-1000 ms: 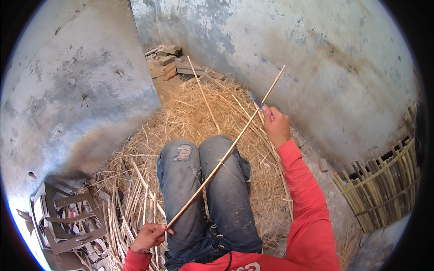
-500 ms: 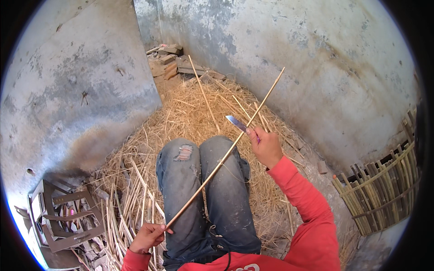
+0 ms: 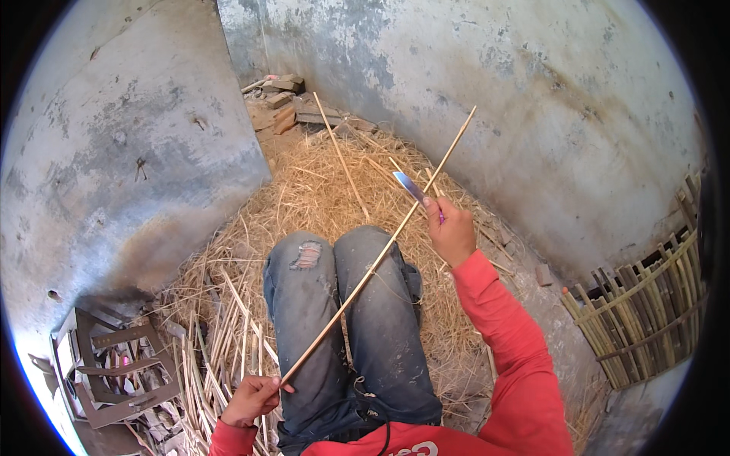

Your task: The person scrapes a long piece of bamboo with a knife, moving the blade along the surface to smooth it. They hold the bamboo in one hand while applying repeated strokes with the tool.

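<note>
A long, thin bamboo stick (image 3: 357,290) runs slantwise over my thighs, from low left up toward the far right. Its near end is pinched by my left hand (image 3: 253,400), beside my left thigh. My right hand (image 3: 452,230) is closed round a knife, whose handle is mostly hidden in the fingers; a little purple shows there. The bare knife blade (image 3: 410,187) lies across the stick beyond my right knee, its tip pointing to the far left. Pale shavings (image 3: 304,190) cover the floor ahead of my knees.
Several split bamboo strips (image 3: 217,365) lie at my left, near a broken dark frame (image 3: 125,372). A woven bamboo panel (image 3: 646,315) leans on the right wall. Bricks (image 3: 281,99) are heaped at the far corner. Another stick (image 3: 342,156) lies on the shavings between worn walls (image 3: 517,114).
My right hand has slid the knife a little farther up the stick, away from me. The left hand keeps its pinch on the near end.
</note>
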Motion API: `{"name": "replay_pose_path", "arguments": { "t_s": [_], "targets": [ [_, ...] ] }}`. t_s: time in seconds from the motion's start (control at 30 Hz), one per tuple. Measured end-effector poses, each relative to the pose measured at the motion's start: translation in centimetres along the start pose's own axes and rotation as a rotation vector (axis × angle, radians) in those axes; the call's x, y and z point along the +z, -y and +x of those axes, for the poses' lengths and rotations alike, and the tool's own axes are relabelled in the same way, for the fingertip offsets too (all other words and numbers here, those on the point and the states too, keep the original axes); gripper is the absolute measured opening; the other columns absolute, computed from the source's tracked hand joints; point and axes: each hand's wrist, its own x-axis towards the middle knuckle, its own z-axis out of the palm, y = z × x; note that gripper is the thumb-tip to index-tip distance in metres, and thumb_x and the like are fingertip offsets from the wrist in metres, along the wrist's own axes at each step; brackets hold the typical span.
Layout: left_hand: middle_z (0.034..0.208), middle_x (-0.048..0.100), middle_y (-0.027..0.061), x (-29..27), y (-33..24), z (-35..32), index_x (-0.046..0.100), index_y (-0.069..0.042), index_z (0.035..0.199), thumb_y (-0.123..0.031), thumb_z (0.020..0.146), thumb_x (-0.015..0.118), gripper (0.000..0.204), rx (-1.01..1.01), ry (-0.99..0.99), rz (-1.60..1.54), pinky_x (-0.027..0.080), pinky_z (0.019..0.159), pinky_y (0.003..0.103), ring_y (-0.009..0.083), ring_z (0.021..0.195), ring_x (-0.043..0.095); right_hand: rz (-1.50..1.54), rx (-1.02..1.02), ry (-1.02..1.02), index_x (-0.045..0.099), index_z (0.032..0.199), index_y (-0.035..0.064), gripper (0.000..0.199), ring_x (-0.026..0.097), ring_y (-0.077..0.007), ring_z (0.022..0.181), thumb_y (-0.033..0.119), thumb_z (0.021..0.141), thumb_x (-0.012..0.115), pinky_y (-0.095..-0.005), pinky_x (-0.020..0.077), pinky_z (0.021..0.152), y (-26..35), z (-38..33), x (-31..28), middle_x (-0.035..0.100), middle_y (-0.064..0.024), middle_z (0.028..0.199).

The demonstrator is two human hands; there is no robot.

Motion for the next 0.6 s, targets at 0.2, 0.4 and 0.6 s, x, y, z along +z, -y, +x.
{"name": "replay_pose_path", "arguments": {
  "t_s": [0.2, 0.4, 0.6],
  "targets": [
    [0.052, 0.036, -0.0059, 0.2, -0.3, -0.2, 0.072, 0.008, 0.102, -0.036, 0.110, 0.054, 0.049, -0.022, -0.003, 0.006, 0.018, 0.043, 0.026, 0.0037, 0.042, 0.026, 0.041, -0.240, 0.180, 0.060, 0.081, 0.0091, 0.034, 0.058, -0.0325, 0.045, 0.032, 0.107, 0.057, -0.0452, 0.0452, 0.044, 5.2, -6.6, 1.1, 0.058, -0.0147, 0.056],
    [0.053, 0.034, -0.0053, 0.9, -0.2, 0.0, 0.070, 0.010, 0.103, -0.037, 0.111, 0.052, 0.050, -0.016, 0.026, -0.027, 0.020, 0.044, 0.027, 0.0053, 0.043, 0.023, -0.002, -0.044, 0.010, 0.057, 0.079, 0.0119, 0.032, 0.057, -0.0296, 0.042, 0.032, 0.103, 0.062, -0.0438, 0.0458, 0.044, 1.6, -3.8, 1.3, 0.057, -0.0116, 0.055],
    [0.056, 0.037, -0.0030, 0.2, 0.9, 0.1, 0.067, 0.011, 0.109, -0.037, 0.113, 0.048, 0.051, -0.082, 0.127, -0.188, 0.023, 0.045, 0.027, 0.0075, 0.044, 0.028, -0.027, -0.211, 0.172, 0.055, 0.078, 0.0113, 0.032, 0.057, -0.0294, 0.044, 0.029, 0.104, 0.060, -0.0421, 0.0454, 0.043, 4.7, -6.7, 0.9, 0.056, -0.0121, 0.055]
  ]
}}
